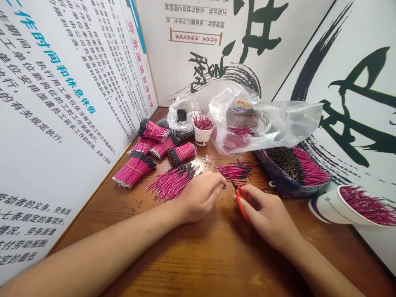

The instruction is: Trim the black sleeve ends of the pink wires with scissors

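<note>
My right hand is closed around small pliers with orange handles, their dark jaws pointing up and left toward my other hand. My left hand has its fingers curled together; whatever they pinch is too small to make out. Beside that hand, on its left, lies a loose pile of pink wires with black ends. Just beyond both hands is a smaller pile of similar wires on the wooden table.
Banded wire bundles lie at the left. Behind stand a paper cup of wires and a clear plastic bag. A dark tray of wires and a tilted cup are at the right. Printed panels enclose the table.
</note>
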### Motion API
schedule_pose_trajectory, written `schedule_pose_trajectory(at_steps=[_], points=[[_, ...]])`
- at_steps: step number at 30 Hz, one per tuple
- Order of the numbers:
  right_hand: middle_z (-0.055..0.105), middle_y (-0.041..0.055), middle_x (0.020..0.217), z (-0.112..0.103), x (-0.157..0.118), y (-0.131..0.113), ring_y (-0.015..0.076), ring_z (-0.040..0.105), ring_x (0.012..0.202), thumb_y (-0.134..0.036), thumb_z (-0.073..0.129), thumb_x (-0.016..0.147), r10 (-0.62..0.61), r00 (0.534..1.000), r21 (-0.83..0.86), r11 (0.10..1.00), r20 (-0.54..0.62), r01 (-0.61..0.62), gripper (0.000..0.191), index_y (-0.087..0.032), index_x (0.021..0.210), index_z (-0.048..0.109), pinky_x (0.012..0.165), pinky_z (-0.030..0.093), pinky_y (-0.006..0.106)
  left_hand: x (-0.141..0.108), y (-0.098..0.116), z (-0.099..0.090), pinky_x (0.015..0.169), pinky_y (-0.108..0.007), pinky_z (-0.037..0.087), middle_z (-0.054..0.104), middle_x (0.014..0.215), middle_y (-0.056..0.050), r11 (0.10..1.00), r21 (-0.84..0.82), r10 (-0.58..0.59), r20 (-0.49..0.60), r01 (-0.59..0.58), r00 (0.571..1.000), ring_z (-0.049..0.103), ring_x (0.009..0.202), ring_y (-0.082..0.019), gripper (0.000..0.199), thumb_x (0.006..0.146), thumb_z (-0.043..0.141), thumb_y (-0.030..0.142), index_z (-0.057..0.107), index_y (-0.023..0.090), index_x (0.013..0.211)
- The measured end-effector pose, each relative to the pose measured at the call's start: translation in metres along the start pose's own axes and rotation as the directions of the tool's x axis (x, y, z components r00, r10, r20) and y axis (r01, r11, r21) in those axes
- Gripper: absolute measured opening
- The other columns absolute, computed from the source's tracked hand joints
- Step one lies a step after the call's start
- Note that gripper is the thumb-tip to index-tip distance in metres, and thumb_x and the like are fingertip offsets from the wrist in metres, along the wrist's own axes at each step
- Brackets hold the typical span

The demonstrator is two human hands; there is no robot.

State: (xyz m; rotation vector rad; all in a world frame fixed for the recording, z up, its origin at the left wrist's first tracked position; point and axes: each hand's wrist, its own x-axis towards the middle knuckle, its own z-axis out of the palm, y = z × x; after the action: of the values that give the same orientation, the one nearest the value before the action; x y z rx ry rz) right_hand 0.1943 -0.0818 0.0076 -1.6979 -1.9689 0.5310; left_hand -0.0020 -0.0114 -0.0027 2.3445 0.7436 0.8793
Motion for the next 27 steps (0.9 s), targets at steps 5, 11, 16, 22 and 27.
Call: schedule_pose_trajectory(at_steps=[5,11,16,22,27], points=[[0.054,-0.0038,0.061,0.0,0.006,0.007,0.0129,0.049,0.056,-0.044,0.047,0.095,0.079,0.996,0.107,0.991,-0.034,-0.075,0.03,-0.02,0.081,0.059,0.054,0.036,0.023,-0.007,0.006,0.011,0.064,-0.031,0.046,0.067,0.079,-0.004,0.875,0.39,0.128,0.38,-0.285,0.916,0.062,0.07,-0.019,0.017,0.095,0.044,0.021,0.058,0.017,0.087],[0.061,-0.0019,0.066,-0.004,0.011,0.014,0.0149,0.055,0.06,-0.045,0.046,0.094,0.109,0.992,0.047,0.993,-0.068,-0.106,0.03,-0.021,0.082,0.06,0.057,0.039,0.025,-0.005,0.0,0.005,0.07,-0.036,0.049,0.065,0.1,-0.01,0.728,0.676,-0.044,0.212,-0.113,0.976,0.06,0.089,-0.025,0.008,0.091,0.049,0.014,0.057,0.014,0.094],[0.067,-0.0004,0.071,-0.007,0.014,0.023,0.0188,0.059,0.062,-0.042,0.051,0.089,0.147,0.983,-0.147,0.976,-0.108,-0.162,0.022,-0.023,0.091,0.062,0.059,0.04,0.028,-0.004,0.009,0.004,0.078,-0.038,0.048,0.061,0.097,-0.009,0.732,0.641,0.074,0.262,-0.231,0.962,0.056,0.088,-0.024,0.01,0.094,0.046,0.017,0.056,0.016,0.094],[0.072,0.003,0.085,-0.004,0.015,0.032,0.0223,0.067,0.073,-0.032,0.052,0.085,0.091,0.984,-0.272,0.953,-0.155,-0.131,0.018,-0.023,0.098,0.062,0.064,0.044,0.03,-0.008,0.014,0.01,0.081,-0.039,0.047,0.06,0.094,-0.008,0.786,0.583,0.027,0.301,-0.206,0.953,0.054,0.088,-0.024,0.011,0.092,0.048,0.024,0.056,0.017,0.091],[0.074,0.0041,0.09,-0.006,0.015,0.035,0.0235,0.07,0.077,-0.028,0.052,0.086,0.055,0.983,-0.352,0.929,-0.175,-0.115,0.02,-0.023,0.102,0.063,0.064,0.045,0.03,-0.009,0.004,0.008,0.073,-0.039,0.048,0.06,0.1,-0.011,0.726,0.686,-0.158,0.111,0.039,0.981,0.054,0.092,-0.027,0.015,0.092,0.047,0.028,0.055,0.016,0.097]])
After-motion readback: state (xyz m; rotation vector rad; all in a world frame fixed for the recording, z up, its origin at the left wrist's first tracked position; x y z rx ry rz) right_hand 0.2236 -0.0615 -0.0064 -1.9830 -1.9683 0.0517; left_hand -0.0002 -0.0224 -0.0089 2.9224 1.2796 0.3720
